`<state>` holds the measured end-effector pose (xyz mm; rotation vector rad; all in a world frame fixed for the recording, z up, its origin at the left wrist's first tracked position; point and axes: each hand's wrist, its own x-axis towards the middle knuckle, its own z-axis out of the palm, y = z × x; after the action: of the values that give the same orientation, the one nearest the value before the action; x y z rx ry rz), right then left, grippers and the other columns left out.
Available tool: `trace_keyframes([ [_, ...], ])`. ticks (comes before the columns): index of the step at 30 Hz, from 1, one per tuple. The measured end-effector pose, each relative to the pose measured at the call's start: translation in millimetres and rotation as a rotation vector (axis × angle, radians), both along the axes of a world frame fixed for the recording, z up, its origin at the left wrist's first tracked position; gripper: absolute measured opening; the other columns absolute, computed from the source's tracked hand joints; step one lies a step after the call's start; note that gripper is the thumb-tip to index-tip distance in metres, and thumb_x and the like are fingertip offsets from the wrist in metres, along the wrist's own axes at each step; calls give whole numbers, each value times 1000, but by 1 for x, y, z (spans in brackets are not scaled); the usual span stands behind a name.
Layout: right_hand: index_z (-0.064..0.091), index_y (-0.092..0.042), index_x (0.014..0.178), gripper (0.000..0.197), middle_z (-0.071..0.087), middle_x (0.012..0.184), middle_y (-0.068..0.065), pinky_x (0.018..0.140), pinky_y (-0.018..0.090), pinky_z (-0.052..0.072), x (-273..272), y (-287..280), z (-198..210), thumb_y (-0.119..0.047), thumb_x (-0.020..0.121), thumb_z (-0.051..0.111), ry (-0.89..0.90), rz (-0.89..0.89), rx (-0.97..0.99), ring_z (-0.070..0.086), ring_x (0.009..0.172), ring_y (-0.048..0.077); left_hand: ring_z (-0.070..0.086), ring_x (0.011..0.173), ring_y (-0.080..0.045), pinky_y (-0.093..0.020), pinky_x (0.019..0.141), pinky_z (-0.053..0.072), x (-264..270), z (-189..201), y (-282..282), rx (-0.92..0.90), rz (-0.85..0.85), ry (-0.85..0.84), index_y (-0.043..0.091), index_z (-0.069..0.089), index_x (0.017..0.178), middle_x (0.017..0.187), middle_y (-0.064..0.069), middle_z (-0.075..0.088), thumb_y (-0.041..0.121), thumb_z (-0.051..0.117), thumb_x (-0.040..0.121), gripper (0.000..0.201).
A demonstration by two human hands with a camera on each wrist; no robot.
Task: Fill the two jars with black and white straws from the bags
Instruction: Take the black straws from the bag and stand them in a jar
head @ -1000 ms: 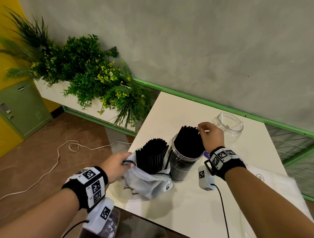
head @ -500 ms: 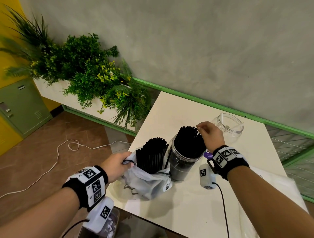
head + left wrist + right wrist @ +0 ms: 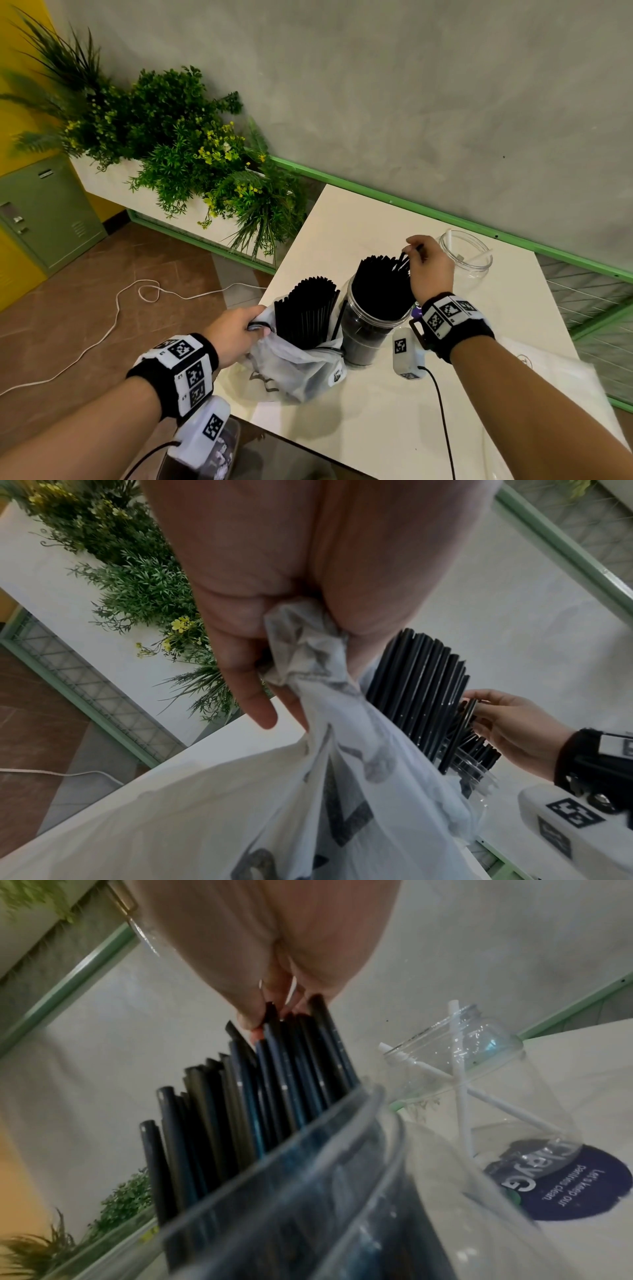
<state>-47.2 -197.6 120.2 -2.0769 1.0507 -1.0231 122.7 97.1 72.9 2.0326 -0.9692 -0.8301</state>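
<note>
A white table (image 3: pixel 370 411) carries a thin plastic bag (image 3: pixel 291 370) of black straws, a jar (image 3: pixel 363 339) packed with black straws, a clear jar (image 3: pixel 474 260) on a purple sticker (image 3: pixel 575 1188), and a white bag (image 3: pixel 555 373).

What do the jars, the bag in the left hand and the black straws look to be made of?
Jars: clear, glossy, thin-walled with a moulded seam line; probably plastic, though glass can't be excluded.
Bag: thin translucent whitish film, crumpling where the left hand grips it; looks like plastic film.
Black straws: smooth tubes with a slight sheen; likely plastic, possibly coated paper.
</note>
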Motion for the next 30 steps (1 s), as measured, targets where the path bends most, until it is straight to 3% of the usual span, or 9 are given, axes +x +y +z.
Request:
trace_keyframes([
  [4,67,-10,112,25,68,109,6,82,17,41,-8,5,-5,-15,98,46,167,44,81,60,99,19,68,88,-23,-25,63,57,-1,2,-2,4,14,10,9,63,107,99,-14,68,10,58,91,17],
  [7,56,-13,129,40,56,132,7,102,28,37,-18,15,-12,-36,100,42,169,95,85,51,121,21,68,86,-23,-17,58,53,-3,2,-3,3,15,4,8,63,106,99,-15,69,10,57,91,16],
  [9,43,-15,140,54,45,143,5,110,35,33,-23,22,-14,-48,96,41,250,176,-10,43,129,20,68,85,-23,-19,58,54,-4,3,-3,5,13,4,8,63,106,98,-15,69,10,57,91,16],
  [12,30,-16,148,66,30,154,3,115,30,20,-25,31,-16,-55,95,40,523,266,-97,26,140,18,68,86,-23,-29,63,57,-3,3,-2,-2,13,-4,10,64,106,96,-13,69,10,57,91,16],
  [15,16,-17,151,80,19,158,2,116,31,16,-17,36,-12,-61,90,44,518,235,-133,18,144,18,68,88,-22,-33,67,58,-3,3,-1,-9,5,2,11,64,107,97,-11,69,10,57,91,17],
  [19,15,-26,150,90,26,154,2,109,46,34,8,38,-11,-78,80,40,686,175,-233,28,138,26,68,88,-25,-40,69,59,-4,2,0,-8,8,11,9,63,107,99,-15,69,9,57,91,18],
  [22,37,-25,138,74,47,134,3,94,45,43,19,39,-15,-73,83,42,784,110,-300,42,121,29,67,89,-26,-38,71,58,-4,2,0,-8,4,9,8,63,106,99,-16,68,9,57,91,17],
  [27,62,-13,103,31,61,98,6,78,42,45,21,30,-18,-40,88,59,483,124,-433,51,94,31,66,90,-25,-42,75,56,-2,1,2,-5,-10,-51,13,64,105,97,-10,69,12,58,91,15],
  [30,63,-12,101,26,60,96,6,80,44,44,18,18,-11,-33,86,63,442,106,-458,49,94,31,66,89,-25,-43,75,56,1,0,4,-14,-10,-36,16,65,103,96,-9,70,12,58,90,14],
])
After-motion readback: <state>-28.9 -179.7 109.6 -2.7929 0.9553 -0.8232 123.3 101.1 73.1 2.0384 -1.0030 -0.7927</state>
